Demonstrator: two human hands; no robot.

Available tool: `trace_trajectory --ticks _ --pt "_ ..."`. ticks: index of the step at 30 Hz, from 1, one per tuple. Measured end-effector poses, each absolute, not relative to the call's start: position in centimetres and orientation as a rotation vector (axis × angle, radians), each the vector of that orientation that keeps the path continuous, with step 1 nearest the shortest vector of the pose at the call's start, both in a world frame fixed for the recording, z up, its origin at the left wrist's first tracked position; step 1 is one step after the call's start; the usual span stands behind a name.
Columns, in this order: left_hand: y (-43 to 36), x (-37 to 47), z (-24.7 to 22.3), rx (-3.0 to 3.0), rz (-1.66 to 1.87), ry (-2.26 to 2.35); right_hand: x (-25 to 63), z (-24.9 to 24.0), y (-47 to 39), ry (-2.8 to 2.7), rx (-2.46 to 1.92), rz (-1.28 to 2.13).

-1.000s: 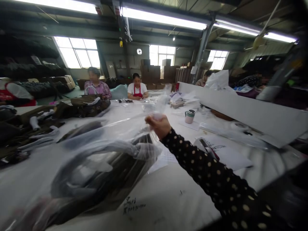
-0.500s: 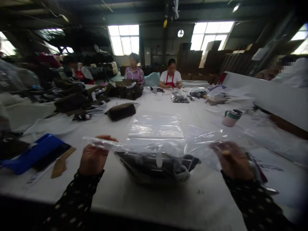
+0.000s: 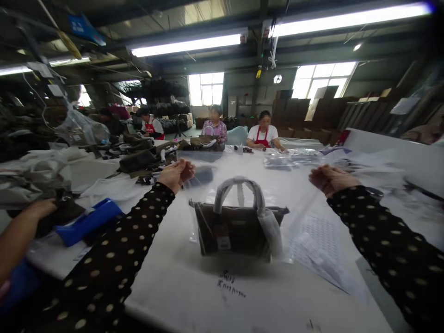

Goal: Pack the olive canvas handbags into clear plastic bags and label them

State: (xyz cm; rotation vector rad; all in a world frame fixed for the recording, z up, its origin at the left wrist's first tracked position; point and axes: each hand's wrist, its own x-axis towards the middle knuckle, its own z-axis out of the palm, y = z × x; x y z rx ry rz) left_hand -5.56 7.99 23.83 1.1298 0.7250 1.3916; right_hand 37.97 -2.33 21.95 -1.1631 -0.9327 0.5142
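A dark handbag [image 3: 239, 226] stands upright on the white table in front of me, its two handles [image 3: 258, 196] wrapped in pale film and a white tag hanging at its front. Clear plastic bag film [image 3: 286, 252] surrounds it and spreads up towards both hands. My left hand [image 3: 177, 175], raised at the handbag's upper left, is closed in a pinch on the film's edge. On the other side, my right hand [image 3: 331, 179] is held at about the same height with fingers closed, seemingly on the opposite edge; the thin film is hard to make out there.
Printed sheets [image 3: 319, 236] lie under film at the right. At the left are a blue folded item [image 3: 88, 222], another person's arm [image 3: 29, 222] and a pile of dark bags [image 3: 137, 159]. Several people sit across the table. Handwriting [image 3: 231, 284] marks the near tabletop.
Both hands have risen and moved away from me, lifting the film up around the handbag. Its handles now stand up. My view has tilted upward, and another person's arm has appeared at the left.
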Motion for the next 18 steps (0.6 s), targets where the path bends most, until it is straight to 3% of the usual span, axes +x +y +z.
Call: trace_trajectory --ticks 4,13,16,18 --pt "5.4 -8.2 23.0 1.291 1.329 0.611 40.0 20.5 -5.3 -0.896 -1.002 0.601" --pt "-3.2 -11.4 3.2 1.608 0.638 0.789 38.8 -1.6 -17.0 -1.032 -1.449 1.050" --pt "-5.0 -12.0 0.4 1.635 0.505 0.762 37.8 -2.5 -20.8 -1.076 -1.588 1.218" --pt "-5.6 -12.6 -0.2 1.744 0.450 0.730 36.6 -0.9 -22.7 -1.093 -1.614 1.123"
